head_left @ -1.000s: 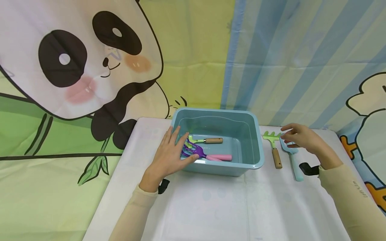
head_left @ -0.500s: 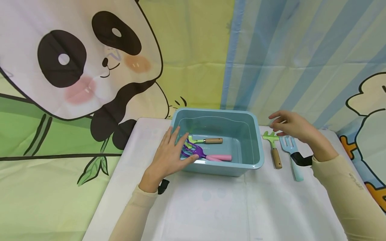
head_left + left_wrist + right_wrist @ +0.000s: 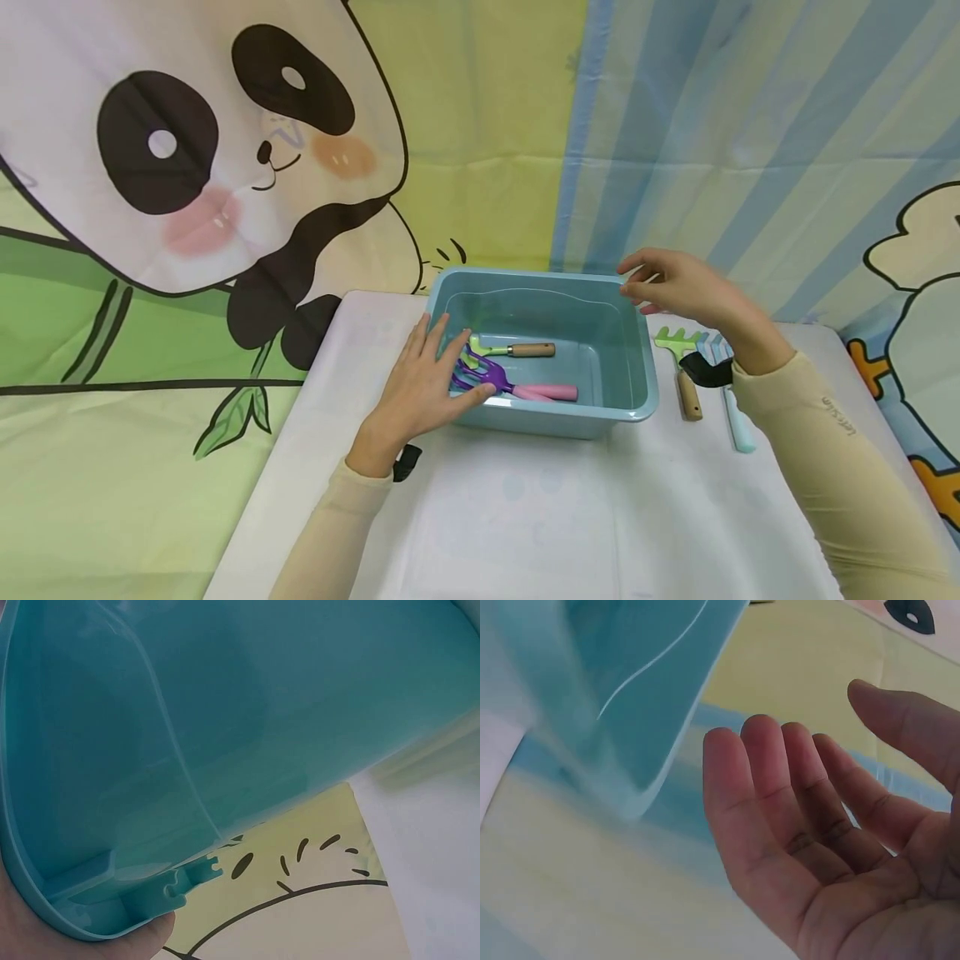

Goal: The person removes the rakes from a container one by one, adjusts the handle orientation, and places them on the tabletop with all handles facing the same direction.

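A blue-green plastic basin (image 3: 558, 410) stands on the table. My left hand (image 3: 420, 387) rests at its front left corner, fingers spread and fairly straight, thumb along the front rim. In the left wrist view, part of that hand (image 3: 150, 939) lies against the outside of the rim. Above the back right corner, apart from the rim, hovers my right hand (image 3: 686, 287); the right wrist view shows its fingers (image 3: 761, 795) loosely bent around nothing. Inside lie a green tool with a wooden handle (image 3: 532, 350) and purple garden forks (image 3: 489, 375) with pink handles, partly behind the left hand.
Right of the basin lie a green hand rake (image 3: 681, 354) with a wooden handle and a light blue fork (image 3: 735, 417), partly hidden by the right wrist's black strap (image 3: 705, 369). A white cloth covers the table (image 3: 517, 517). Behind hangs a printed curtain (image 3: 487, 133).
My right hand has moved left and upward, from over the light blue fork to the basin's back right corner, holding nothing. The left hand and the tools have stayed put.
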### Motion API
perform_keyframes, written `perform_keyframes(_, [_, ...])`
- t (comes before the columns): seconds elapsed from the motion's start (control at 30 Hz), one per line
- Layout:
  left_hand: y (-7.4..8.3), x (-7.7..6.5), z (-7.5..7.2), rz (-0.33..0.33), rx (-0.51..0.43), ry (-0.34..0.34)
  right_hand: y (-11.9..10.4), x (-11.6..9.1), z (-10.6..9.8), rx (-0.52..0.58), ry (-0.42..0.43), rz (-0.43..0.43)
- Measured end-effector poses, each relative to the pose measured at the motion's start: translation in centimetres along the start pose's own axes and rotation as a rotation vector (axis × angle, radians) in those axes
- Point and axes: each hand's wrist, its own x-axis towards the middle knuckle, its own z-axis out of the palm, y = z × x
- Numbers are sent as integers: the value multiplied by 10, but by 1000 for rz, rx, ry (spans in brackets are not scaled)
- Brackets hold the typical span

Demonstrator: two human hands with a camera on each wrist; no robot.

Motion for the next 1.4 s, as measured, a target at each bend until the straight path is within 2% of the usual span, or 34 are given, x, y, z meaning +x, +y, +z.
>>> perform_keyframes(0.43, [0, 1, 0, -5, 0, -13, -22, 52, 39, -7, -172, -130])
perform_keyframes(0.77, [0, 0, 0, -3, -9, -3, -16, 95, 76, -32, -292, -194])
perform_keyframes(1.1, [-1, 1, 0, 1, -17, 1, -2, 120, 106, -29, -403, -149])
perform_keyframes(1.4, [-1, 0, 0, 6, -18, 7, 17, 135, 120, -78, -422, -88])
